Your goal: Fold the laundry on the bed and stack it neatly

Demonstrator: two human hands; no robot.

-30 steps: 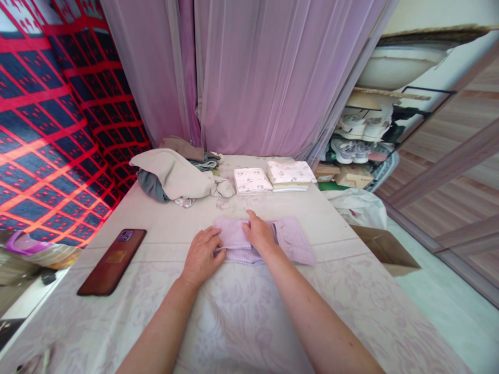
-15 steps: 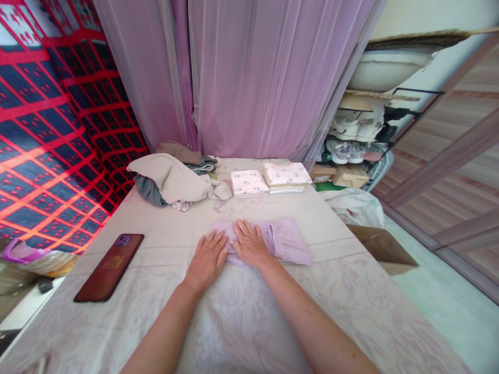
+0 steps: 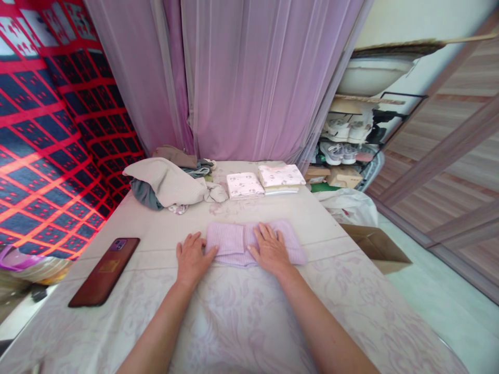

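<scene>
A folded lilac ribbed garment (image 3: 230,240) lies flat on the pale floral bed sheet (image 3: 241,322) in front of me. My left hand (image 3: 191,258) rests flat, fingers apart, at the garment's left edge. My right hand (image 3: 270,248) lies palm down on its right half, fingers spread. Neither hand grips the cloth; both press on it.
A dark red phone (image 3: 104,270) lies on the sheet at the left. Behind are a heap of beige and grey clothes (image 3: 167,182) and two folded white printed pieces (image 3: 245,185) (image 3: 281,175). Lilac curtains (image 3: 249,78) hang beyond; a cardboard box (image 3: 376,248) and shoe rack (image 3: 346,150) stand right.
My hands have slid apart across the lilac garment: the left one to its left edge, the right one to its right half. The garment now lies flatter.
</scene>
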